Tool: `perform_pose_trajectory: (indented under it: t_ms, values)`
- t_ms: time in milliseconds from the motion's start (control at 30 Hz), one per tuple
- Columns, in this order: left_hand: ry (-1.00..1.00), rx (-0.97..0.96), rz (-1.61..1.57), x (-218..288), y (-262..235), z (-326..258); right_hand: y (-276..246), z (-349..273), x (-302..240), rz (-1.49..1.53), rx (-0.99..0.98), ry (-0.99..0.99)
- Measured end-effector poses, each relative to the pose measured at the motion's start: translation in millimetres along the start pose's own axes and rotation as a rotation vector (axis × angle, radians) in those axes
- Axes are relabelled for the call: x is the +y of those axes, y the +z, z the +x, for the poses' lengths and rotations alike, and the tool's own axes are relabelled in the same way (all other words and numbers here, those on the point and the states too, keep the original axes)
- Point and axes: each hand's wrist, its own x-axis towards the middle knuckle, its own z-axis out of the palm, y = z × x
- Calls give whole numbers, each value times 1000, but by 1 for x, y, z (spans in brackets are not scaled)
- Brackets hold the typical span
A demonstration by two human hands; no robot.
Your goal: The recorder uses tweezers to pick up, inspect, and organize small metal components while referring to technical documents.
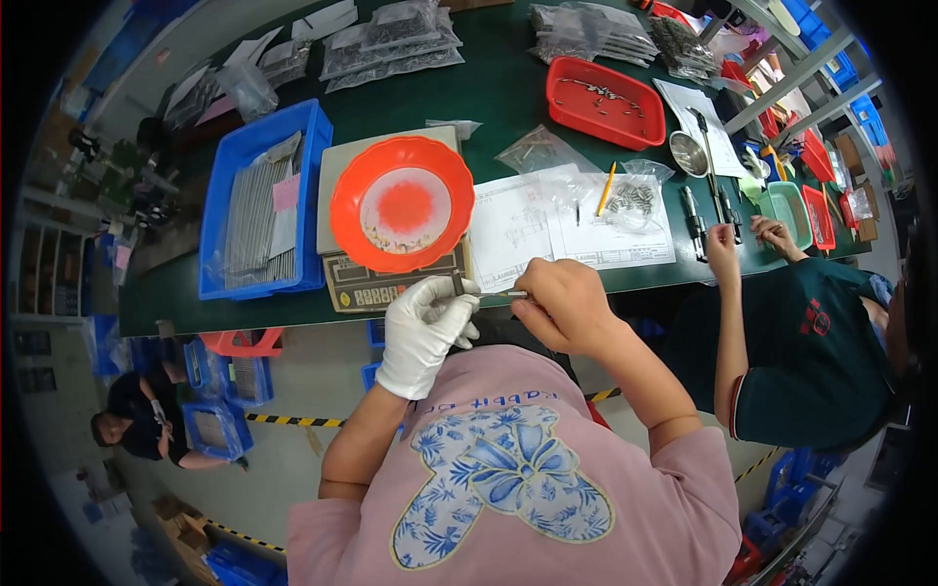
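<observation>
My left hand (427,327), in a white glove, and my bare right hand (565,303) meet at the front edge of the green table (489,88). Between them they pinch a thin metal pin (503,294), the glove at its left end, the bare fingers at its right. Just behind the hands an orange bowl (403,203) with small metal parts sits on a grey weighing scale (391,283). Printed drawing sheets (547,230) lie to the right of the scale.
A blue bin (259,200) of metal strips stands left of the scale. A red tray (604,101) and several clear bags of parts lie further back. A seated co-worker's hands (747,236) rest at the table's right. Another person crouches by blue crates (220,425) on the floor.
</observation>
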Motion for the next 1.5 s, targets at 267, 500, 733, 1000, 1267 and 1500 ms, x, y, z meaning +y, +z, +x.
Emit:
perform_pose_trajectory:
  t_ms: [267,500,733,1000,1267,1500]
  values:
    - [-117,-120,99,12,-9,-3,1,-2,7,-95,-32,-191]
    - [1020,-6,780,7,-11,7,10,-7,2,698,-135,278]
    - [-304,-424,-9,10,-16,2,5,0,4,-28,35,-279]
    - [275,-312,422,-4,-9,3,22,-18,3,707,-22,128]
    - [924,-117,745,2,-13,18,26,-17,-1,1014,-46,316]
    - [-192,-375,36,21,-16,0,9,-2,3,70,-54,-199]
